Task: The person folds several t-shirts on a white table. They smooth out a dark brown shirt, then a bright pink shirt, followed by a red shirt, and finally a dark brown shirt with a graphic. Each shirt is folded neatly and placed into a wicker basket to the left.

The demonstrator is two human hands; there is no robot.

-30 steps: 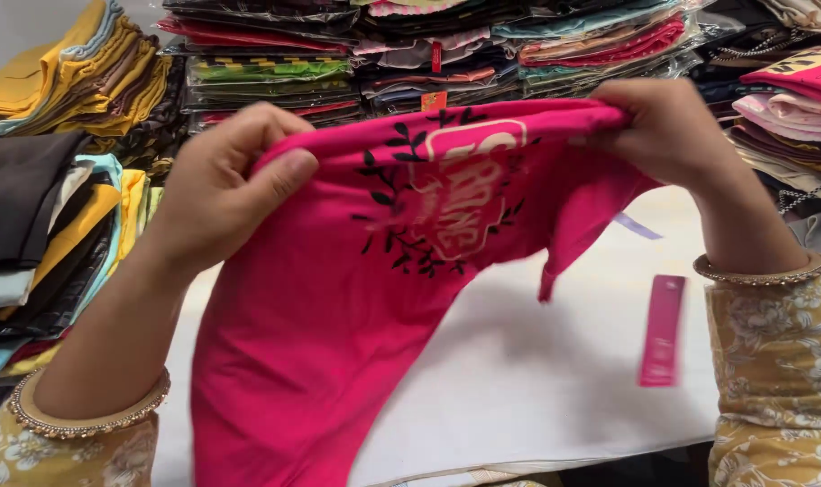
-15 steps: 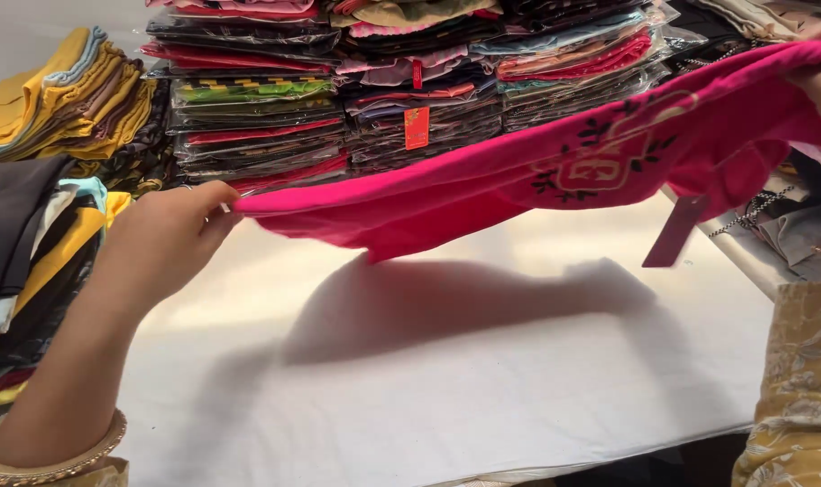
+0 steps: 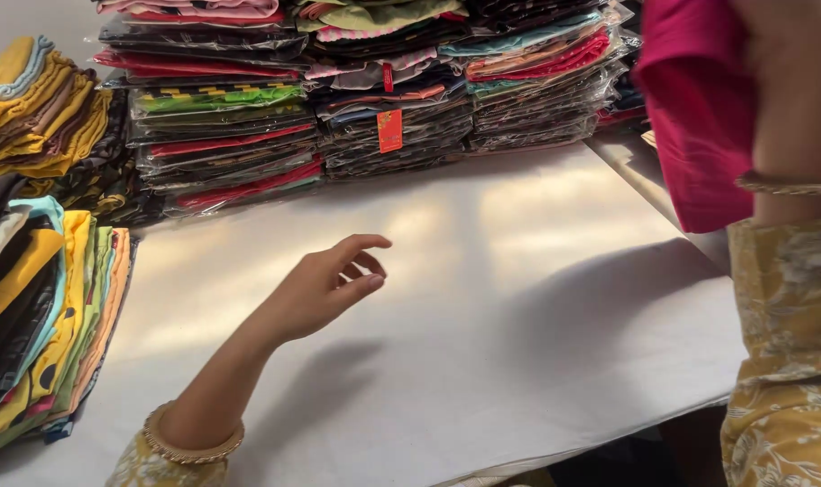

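Left of the white table (image 3: 536, 298) lies a pile of folded clothes (image 3: 41, 307) in yellow, teal and black, with a second yellow pile (image 3: 32, 117) behind it. The left hand (image 3: 325, 284) hovers over the table's middle, fingers loosely curled and apart, holding nothing; a gold bangle (image 3: 192, 442) rings its wrist. Along the table's far edge stand stacks of bagged garments (image 3: 374, 90), one bearing an orange tag (image 3: 389, 131). Above the table's right edge hangs the pink garment (image 3: 699, 117). The right hand (image 3: 789, 54) is raised close to it; whether its fingers grip the cloth cannot be told.
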